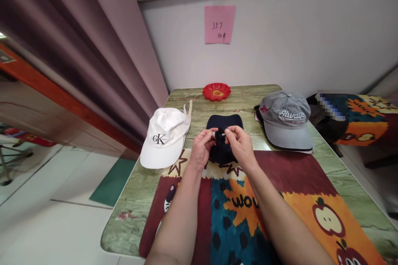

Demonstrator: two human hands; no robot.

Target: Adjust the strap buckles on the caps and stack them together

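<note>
A dark navy cap [224, 121] lies at the middle of the table, its brim pointing away from me. My left hand [202, 145] pinches one side of the cap's back strap, where a small light piece shows at the fingertips. My right hand [240, 144] pinches the other side, with a small pale bit beside the thumb. Both hands are closed, a short gap between them. To the left rests a white cap [166, 132] with dark letters and a loose strap. On the right, a grey cap [287, 116] sits on top of something black.
A red scalloped dish [217, 92] stands at the table's far edge. Under my arms a colourful mat [298, 169] covers part of the green marbled table [124, 211]. Behind is a wall with a pink note [219, 25]; a mauve curtain [124, 49] hangs at the left.
</note>
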